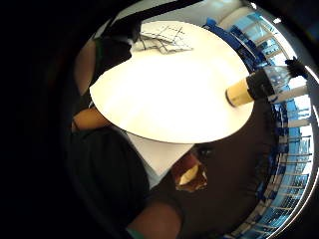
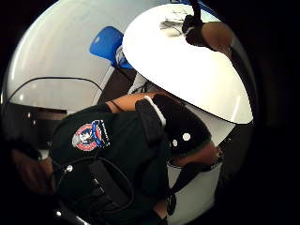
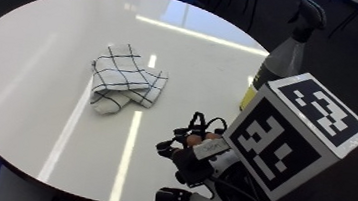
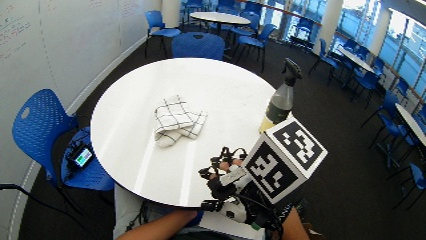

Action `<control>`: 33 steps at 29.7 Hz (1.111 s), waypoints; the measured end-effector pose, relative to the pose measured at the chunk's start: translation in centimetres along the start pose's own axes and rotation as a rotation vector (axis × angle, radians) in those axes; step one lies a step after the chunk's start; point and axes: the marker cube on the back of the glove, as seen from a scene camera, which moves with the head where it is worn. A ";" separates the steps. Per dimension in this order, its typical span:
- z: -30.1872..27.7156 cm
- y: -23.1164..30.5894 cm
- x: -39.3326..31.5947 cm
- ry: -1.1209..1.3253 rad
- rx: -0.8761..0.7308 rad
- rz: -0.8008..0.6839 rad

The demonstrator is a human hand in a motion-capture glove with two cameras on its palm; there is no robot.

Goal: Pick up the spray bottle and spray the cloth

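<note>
I'm reading this as an office break or meeting area: round white tables (image 4: 133, 125), blue plastic chairs (image 4: 40, 130) around them, a whiteboard wall (image 4: 40, 45) on the left, tall windows (image 4: 399, 25) far right.

table (image 3: 52, 32): round, white and glossy, with streaks of reflected light across its top
cloth (image 3: 126, 80): white with a dark grid pattern, crumpled and folded over itself, lying flat near the middle of the table
spray bottle (image 3: 282, 58): stands upright at the table's edge, well apart from the cloth; black trigger head, grey upper body, yellowish liquid at the bottom
table edge: thin dark rim under the white top
</note>
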 end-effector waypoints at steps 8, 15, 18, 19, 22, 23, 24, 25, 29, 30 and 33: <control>0.1 -0.2 0.0 0.001 -0.008 -0.008; 0.3 -0.3 0.0 0.004 -0.003 0.003; 0.3 -0.3 -0.1 0.013 0.012 0.010; 0.3 -0.3 -0.1 0.015 0.019 0.011; 0.2 -0.4 0.0 0.012 0.052 0.014; 0.1 -0.5 0.0 0.008 0.069 0.017; 0.0 -0.5 0.1 0.002 0.092 0.022; -0.1 -0.6 0.3 -0.004 0.119 0.028; -1.1 -1.2 1.1 -0.021 0.265 0.053; -1.4 -1.3 1.3 -0.022 0.305 0.057; -2.2 -1.5 1.5 -0.032 0.409 0.071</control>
